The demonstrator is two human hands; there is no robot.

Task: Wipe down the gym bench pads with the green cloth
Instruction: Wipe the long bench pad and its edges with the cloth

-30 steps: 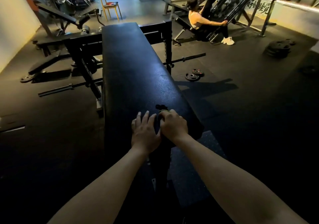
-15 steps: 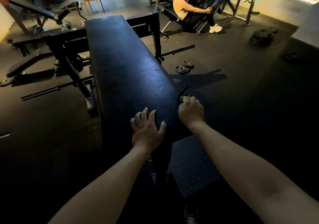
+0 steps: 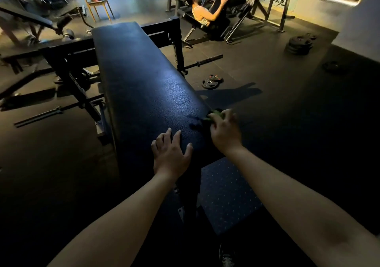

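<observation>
With the left hand (image 3: pixel 171 153) flat and open on the pad (image 3: pixel 144 86), the right hand (image 3: pixel 225 130) gripping the bunched cloth (image 3: pixel 214 114) at the pad's right edge should press evenly — overlapping strokes, working away along the pad.

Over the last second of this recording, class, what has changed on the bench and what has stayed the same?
The right hand, gripping the green cloth, slid from beside the left hand out to the right edge of the bench pad and then slightly forward along it. The left hand stayed flat on the near end of the pad, its fingers spreading a little. The bench itself has not moved.
</observation>
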